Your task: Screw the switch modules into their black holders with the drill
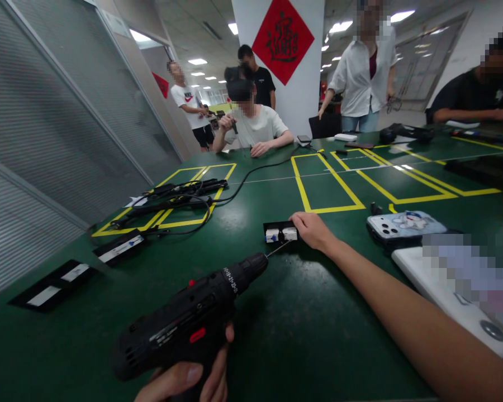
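At the bottom, my left hand (pixel 184 377) is closed around the handle of a black cordless drill (pixel 197 307) with red buttons. The drill points up and right, and its long thin bit (pixel 279 248) ends at or just before a small black plate (pixel 281 225) carrying two white blocks (pixel 272 235); contact cannot be made out. A bit of blue shows on the left block. My right hand (pixel 312 230) pinches the plate's right end, tilting it up above the green table. Some of its fingers are hidden.
Two black pieces with white strips (pixel 119 247) (pixel 61 286) lie left. Beyond them are tangled black cables (pixel 180 195) within yellow tape. A phone (pixel 406 223) and a white device (pixel 419 273) lie right. A seated person (pixel 255 125) works opposite; other people are around.
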A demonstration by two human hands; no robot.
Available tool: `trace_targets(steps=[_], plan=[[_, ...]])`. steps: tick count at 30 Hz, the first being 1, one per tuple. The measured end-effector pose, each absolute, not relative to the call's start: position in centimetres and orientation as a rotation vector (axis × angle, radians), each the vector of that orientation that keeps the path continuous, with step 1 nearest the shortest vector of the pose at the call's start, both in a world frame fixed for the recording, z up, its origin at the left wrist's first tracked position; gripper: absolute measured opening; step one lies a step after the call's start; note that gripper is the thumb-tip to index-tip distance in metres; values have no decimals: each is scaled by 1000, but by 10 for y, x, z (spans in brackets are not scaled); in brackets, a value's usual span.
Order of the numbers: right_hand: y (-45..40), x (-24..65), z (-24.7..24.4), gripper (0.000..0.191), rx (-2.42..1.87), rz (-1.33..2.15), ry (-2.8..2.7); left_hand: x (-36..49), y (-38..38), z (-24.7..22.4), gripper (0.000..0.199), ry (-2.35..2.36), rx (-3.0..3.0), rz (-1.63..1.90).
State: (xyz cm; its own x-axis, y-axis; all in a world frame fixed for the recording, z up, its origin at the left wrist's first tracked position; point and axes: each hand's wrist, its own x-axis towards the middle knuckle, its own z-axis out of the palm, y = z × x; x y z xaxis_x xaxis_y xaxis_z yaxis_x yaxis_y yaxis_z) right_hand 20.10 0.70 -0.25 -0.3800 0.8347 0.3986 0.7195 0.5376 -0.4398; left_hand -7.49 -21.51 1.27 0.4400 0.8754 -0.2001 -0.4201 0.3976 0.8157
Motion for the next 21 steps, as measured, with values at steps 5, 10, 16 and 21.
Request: trace_targets(steps=[5,10,16,21], plan=[[7,200,-3,21,-1269,235,-2190,-73,-211,13,37,680,762,884],[6,200,-6,22,-1329,178,-2163,-73,-211,12,38,663,780,888],[8,202,-8,22,-1414,116,-2114,-71,-211,13,36,685,786,921],[7,202,-7,22,-1448,90,-2079,-70,-211,15,34,699,776,943]])
